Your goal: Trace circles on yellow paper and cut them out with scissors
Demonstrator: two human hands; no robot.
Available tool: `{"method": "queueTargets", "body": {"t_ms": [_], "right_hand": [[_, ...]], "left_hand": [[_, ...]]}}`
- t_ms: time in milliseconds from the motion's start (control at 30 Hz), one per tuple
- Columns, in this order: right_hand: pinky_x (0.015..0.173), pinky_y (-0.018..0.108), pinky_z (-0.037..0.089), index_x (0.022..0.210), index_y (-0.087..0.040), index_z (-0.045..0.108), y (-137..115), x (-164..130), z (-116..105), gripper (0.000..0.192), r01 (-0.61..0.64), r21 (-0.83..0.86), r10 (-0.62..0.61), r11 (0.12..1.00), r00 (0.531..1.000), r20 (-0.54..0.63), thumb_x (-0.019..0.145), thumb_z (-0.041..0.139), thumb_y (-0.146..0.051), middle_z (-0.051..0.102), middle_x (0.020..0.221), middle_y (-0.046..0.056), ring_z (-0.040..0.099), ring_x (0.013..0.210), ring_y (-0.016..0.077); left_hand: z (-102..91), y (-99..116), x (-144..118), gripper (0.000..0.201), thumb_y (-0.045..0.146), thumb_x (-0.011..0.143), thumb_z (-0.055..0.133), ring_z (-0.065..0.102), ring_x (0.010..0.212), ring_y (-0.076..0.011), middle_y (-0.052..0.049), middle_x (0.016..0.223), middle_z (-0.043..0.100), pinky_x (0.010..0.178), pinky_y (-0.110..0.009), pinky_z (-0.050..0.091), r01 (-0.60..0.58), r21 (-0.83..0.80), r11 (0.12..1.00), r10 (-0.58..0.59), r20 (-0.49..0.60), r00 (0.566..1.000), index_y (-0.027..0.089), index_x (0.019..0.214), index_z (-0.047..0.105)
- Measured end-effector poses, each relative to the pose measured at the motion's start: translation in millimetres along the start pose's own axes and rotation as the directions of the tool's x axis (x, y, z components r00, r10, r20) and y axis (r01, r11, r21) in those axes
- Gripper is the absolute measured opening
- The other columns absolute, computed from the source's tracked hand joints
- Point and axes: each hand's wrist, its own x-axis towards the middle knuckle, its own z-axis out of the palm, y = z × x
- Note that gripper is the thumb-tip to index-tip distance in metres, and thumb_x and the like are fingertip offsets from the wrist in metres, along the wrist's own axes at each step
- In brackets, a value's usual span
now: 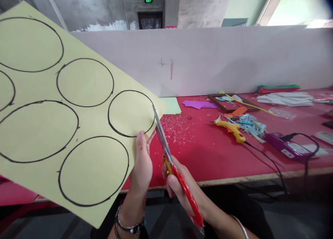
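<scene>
"To the left of the scissors [179, 177], a yellow sheet [91, 121], slanted, black circles [131, 113] drawn on it. Why so near the blades?"

"Judging by the hold, so that the nearest circle's outline sat at the tip. The tip overlapped its right side. Whether one blade ran behind the sheet, or how far the two stood apart, I could not tell."

"And the left hand [142, 167]?"

"Just left of the scissors, lower than the tip. It pinched the sheet's edge, thumb on the drawn face, part of a finger showing behind. Likely placed so close to stop that edge sagging; most of the sheet stretched away, farther left."

"Pose?"

"Left forearm rose steeply, a dark bracelet [133, 229] at the wrist. Right forearm slanted in from the near right of the scissors, wearing a bangle [241, 225]. The right hand [179, 192] was wrapped about the red and yellow handles, blades pointing forward and left."

"Round about?"

"A red table [197, 141] beyond the scissors. Pale scraps [177, 129] lay just right of the blades; a yellow glue gun [231, 128] farther right, perhaps set apart to give the right arm room."
</scene>
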Motion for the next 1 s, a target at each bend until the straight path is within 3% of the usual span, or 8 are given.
{"method": "queueTargets", "body": {"t_ms": [133,333,433,633,767,900,1000], "right_hand": [[0.045,0.022,0.035,0.076,-0.021,0.031,4.3,0.8,6.3,0.04,0.005,0.048,-0.004,0.999,1.0,-0.017,0.086,0.033,-0.06,0.04,0.069,-0.002,0.037,0.049,0.008],[0.036,0.019,0.031,0.078,-0.021,0.034,10.7,2.7,15.4,0.042,-0.015,0.191,0.021,0.982,0.999,-0.025,0.085,0.033,-0.062,0.039,0.062,-0.005,0.039,0.04,0.0065],[0.034,0.018,0.03,0.079,-0.02,0.038,12.8,2.9,18.2,0.043,-0.019,0.229,0.029,0.973,0.999,-0.041,0.085,0.034,-0.062,0.038,0.057,-0.006,0.038,0.037,0.0063],[0.032,0.017,0.031,0.083,-0.019,0.043,14.5,0.5,22.7,0.045,-0.013,0.277,0.024,0.961,0.999,-0.036,0.085,0.033,-0.063,0.037,0.05,-0.008,0.04,0.034,0.0077],[0.037,0.019,0.032,0.085,-0.018,0.046,13.2,0.7,22.9,0.046,0.007,0.218,0.004,0.976,0.999,-0.053,0.087,0.03,-0.061,0.04,0.054,-0.005,0.041,0.04,0.0092],[0.048,0.024,0.035,0.091,-0.018,0.048,8.4,3.7,17.7,0.043,0.09,0.105,-0.082,0.99,0.994,-0.075,0.089,0.028,-0.057,0.047,0.073,0.003,0.041,0.057,0.0129],[0.05,0.025,0.034,0.097,-0.019,0.045,6.8,5.6,13.6,0.044,0.13,0.089,-0.127,0.988,0.991,-0.033,0.088,0.029,-0.059,0.045,0.073,0.002,0.039,0.058,0.0138]], "left_hand": [[6.1,1.0,-1.1,0.046,0.052,0.08,0.047,0.044,0.123,-0.0205,-0.005,0.122,0.059,0.103,-0.03,0.035,-0.06,0.002,0.998,0.06,-0.006,0.998,0.02,0.112,0.057],[5.5,-0.2,-4.7,0.047,0.057,0.078,0.046,0.048,0.12,-0.0224,-0.006,0.111,0.065,0.102,-0.032,0.037,0.111,-0.028,0.993,-0.108,0.088,0.99,0.018,0.099,0.064],[4.6,-1.9,-5.0,0.049,0.056,0.08,0.043,0.047,0.12,-0.0226,-0.008,0.11,0.066,0.105,-0.034,0.032,0.137,-0.021,0.99,-0.133,0.126,0.983,0.017,0.101,0.064],[4.6,-1.5,-6.9,0.053,0.057,0.082,0.038,0.05,0.117,-0.025,-0.01,0.106,0.067,0.098,-0.035,0.041,0.199,-0.027,0.98,-0.193,0.146,0.97,0.015,0.102,0.064],[5.0,-0.9,-9.2,0.051,0.056,0.081,0.04,0.049,0.118,-0.0251,-0.01,0.107,0.066,0.096,-0.034,0.042,0.186,-0.038,0.982,-0.182,0.086,0.98,0.016,0.101,0.063],[5.7,-2.0,-8.6,0.054,0.057,0.081,0.038,0.047,0.12,-0.0253,-0.011,0.107,0.066,0.096,-0.035,0.043,0.266,-0.034,0.963,-0.261,0.109,0.959,0.015,0.104,0.062],[2.5,-6.0,-5.1,0.053,0.056,0.079,0.042,0.046,0.121,-0.0253,-0.011,0.108,0.066,0.097,-0.035,0.042,0.226,-0.009,0.974,-0.225,0.058,0.973,0.014,0.105,0.062]]}}
